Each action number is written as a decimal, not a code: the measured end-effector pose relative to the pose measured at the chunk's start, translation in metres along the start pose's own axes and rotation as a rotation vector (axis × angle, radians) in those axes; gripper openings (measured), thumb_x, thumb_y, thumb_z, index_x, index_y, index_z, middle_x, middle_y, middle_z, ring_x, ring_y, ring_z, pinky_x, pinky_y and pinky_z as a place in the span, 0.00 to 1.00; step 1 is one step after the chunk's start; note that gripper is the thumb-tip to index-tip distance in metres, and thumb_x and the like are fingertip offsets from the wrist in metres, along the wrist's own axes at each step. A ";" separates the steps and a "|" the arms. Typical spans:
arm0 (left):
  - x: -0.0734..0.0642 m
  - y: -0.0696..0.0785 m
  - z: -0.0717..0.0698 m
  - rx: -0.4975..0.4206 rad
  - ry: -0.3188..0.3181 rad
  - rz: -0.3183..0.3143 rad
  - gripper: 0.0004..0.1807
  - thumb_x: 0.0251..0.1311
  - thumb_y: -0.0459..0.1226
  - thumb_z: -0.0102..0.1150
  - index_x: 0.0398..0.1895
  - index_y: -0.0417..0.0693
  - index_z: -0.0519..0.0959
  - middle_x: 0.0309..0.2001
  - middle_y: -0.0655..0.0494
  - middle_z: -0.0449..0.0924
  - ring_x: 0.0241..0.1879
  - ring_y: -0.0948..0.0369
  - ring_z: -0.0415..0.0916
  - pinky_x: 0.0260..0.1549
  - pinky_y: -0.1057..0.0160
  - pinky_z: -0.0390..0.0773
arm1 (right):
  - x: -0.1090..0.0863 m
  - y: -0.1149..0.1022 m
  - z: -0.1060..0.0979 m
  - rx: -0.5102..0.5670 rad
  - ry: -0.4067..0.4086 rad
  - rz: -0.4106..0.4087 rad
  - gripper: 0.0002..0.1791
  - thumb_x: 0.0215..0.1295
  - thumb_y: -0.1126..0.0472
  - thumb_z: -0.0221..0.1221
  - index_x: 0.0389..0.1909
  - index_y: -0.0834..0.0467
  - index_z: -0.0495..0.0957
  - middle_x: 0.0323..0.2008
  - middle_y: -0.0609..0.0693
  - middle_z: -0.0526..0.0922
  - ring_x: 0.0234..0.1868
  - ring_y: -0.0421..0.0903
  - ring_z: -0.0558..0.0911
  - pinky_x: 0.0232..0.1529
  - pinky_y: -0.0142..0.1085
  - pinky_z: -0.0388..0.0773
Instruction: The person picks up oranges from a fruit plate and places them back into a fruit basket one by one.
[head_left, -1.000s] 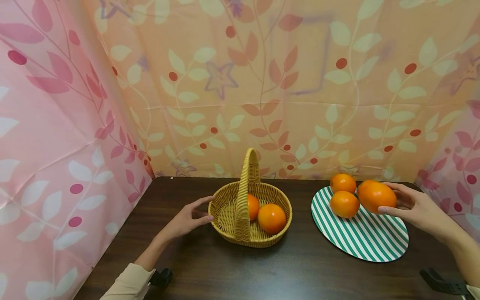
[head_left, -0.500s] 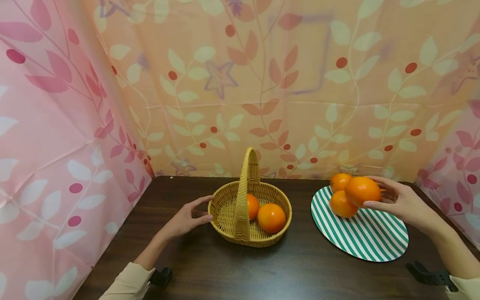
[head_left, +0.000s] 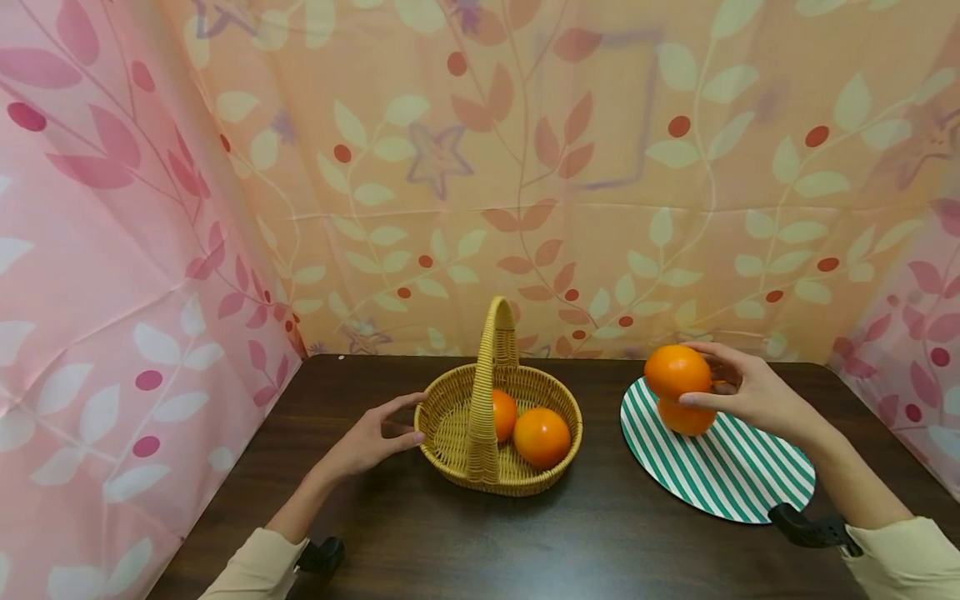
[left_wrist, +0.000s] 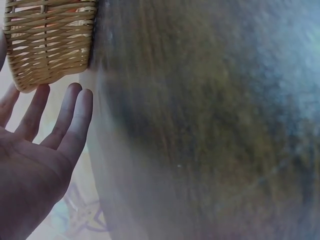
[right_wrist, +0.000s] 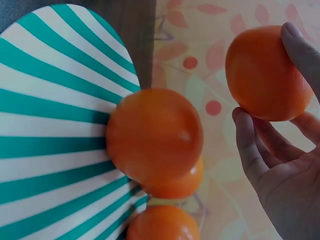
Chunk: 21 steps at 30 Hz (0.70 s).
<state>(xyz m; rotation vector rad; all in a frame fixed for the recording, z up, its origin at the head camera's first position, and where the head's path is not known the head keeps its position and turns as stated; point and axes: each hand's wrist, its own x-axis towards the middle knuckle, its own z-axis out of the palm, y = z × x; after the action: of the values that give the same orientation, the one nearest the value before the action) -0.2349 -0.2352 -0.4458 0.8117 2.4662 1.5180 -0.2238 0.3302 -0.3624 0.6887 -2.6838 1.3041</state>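
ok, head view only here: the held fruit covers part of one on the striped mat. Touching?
Observer: No. From the right wrist, curtain shows between the held fruit and the nearest mat fruit.
Operator: Anything behind that one?
Observer: Yes, same view: a partly hidden fruit peeks out from behind it.
Operator: And the left grip: all fingers on the basket?
Observer: No. In the left wrist view, two fingertips show a gap to it.
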 end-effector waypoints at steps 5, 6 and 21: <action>0.001 0.001 0.000 -0.012 -0.005 -0.004 0.35 0.69 0.36 0.65 0.76 0.40 0.64 0.73 0.37 0.62 0.54 0.40 0.80 0.46 0.55 0.83 | 0.008 -0.003 0.009 0.034 -0.009 -0.021 0.37 0.65 0.64 0.70 0.72 0.59 0.67 0.59 0.58 0.75 0.52 0.39 0.80 0.48 0.30 0.79; 0.001 0.001 0.000 -0.008 -0.005 -0.009 0.35 0.69 0.36 0.65 0.76 0.41 0.64 0.73 0.38 0.62 0.54 0.40 0.80 0.46 0.56 0.83 | 0.010 -0.003 0.011 0.037 -0.011 -0.022 0.37 0.64 0.64 0.70 0.73 0.59 0.67 0.59 0.58 0.75 0.52 0.39 0.81 0.48 0.30 0.79; -0.001 0.000 0.000 -0.010 0.000 -0.028 0.35 0.68 0.38 0.66 0.76 0.43 0.64 0.72 0.37 0.63 0.53 0.43 0.81 0.46 0.54 0.83 | 0.043 -0.014 0.045 0.076 -0.057 -0.039 0.37 0.64 0.60 0.72 0.72 0.56 0.68 0.59 0.54 0.77 0.52 0.54 0.81 0.50 0.39 0.81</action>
<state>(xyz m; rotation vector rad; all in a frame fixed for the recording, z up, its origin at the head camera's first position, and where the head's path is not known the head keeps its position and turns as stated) -0.2346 -0.2359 -0.4457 0.7721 2.4576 1.5200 -0.2508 0.2727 -0.3694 0.7945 -2.6620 1.4043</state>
